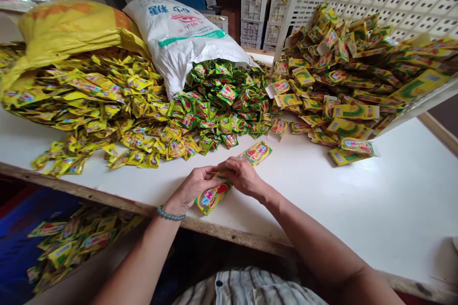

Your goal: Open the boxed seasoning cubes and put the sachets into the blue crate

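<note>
Yellow-green printed cardboard carton [213, 196] lies on the table just in front of the person, under the L hand [196, 186] & R hand [240, 175]. Its name is in chunky pink, blue & white letters, partly covered, w/ red fruit art; full brand not readable. L hand grips it b/w thumb & fingers; R hand's fingers curl over its middle, can't tell if they pinch anything. Another printed face [258, 152] shows just past R hand; can't tell if same carton.

Beyond the hands, white woven sack [186, 33] has blue Chinese characters incl. 糖, a red logo & green band; green foil sachets [229, 93] spill out. Yellow plastic sack [78, 24], far L of L hand, w/ yellow foil sachets [89, 90]. Past R hand, white perforated plastic basket [358, 2] on its side, full of similar cartons [358, 112], some w/ barcodes.

White smooth tabletop [322, 195], worn wood edge. Blue plastic crate [17, 243] w/ packs, below-L of L hand; stacked white crates [253, 9] far behind.
</note>
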Demonstrator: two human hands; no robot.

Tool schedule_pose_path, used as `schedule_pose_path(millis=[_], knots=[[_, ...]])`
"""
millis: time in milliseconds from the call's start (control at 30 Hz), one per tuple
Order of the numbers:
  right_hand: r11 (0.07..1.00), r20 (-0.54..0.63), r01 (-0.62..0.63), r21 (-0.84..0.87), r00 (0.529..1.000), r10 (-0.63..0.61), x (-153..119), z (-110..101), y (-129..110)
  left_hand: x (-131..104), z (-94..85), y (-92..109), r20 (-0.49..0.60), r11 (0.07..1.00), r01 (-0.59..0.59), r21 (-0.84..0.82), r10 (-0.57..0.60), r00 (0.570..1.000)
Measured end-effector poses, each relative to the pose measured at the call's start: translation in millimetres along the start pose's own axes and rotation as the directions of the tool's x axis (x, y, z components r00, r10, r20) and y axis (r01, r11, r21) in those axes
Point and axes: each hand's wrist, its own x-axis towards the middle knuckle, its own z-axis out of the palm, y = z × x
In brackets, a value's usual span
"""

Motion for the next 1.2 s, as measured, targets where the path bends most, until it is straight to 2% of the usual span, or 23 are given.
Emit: schedule_pose_path(millis=[200,467,567,700,867,1033,1200], knots=[[0.986,-0.144,-0.168,-0.006,0.976,0.165,-3,-5,-5,0,3.2,0,-0.067,0.999,-0.049,0.023,0.051,0.996],[0.975,-0.068,-0.186,0.125,0.978,0.195,-4,-8,-1,-14,7.6,5,-0.032,0.997,-0.052,0.064,0.054,0.998],[0.978,-0.038,-0.194,0.069,0.980,0.197,-5,-5,-2,-18,7.8,3,-0.026,0.997,-0.039,0.065,0.040,0.999],[0.988,-0.039,-0.143,-0.061,0.989,0.140,-5,-1,-9,-21,9.4,0,-0.073,0.998,-0.056,0.019,0.058,0.996],[0.967,0.058,-0.190,0.170,0.981,0.183,-6,-7,-10,-27,11.8,2,-0.064,0.999,-0.031,0.032,0.033,0.997],[0.988,0.051,-0.136,0.067,0.990,0.133,-7,-4,-14,-27,10.3,-2,-0.045,0.993,-0.085,0.075,0.089,0.995],[0.966,0.155,-0.144,0.213,0.982,0.112,-10,-5,-26,-27,9.0,-5,-0.051,0.985,-0.124,0.119,0.131,0.990]])
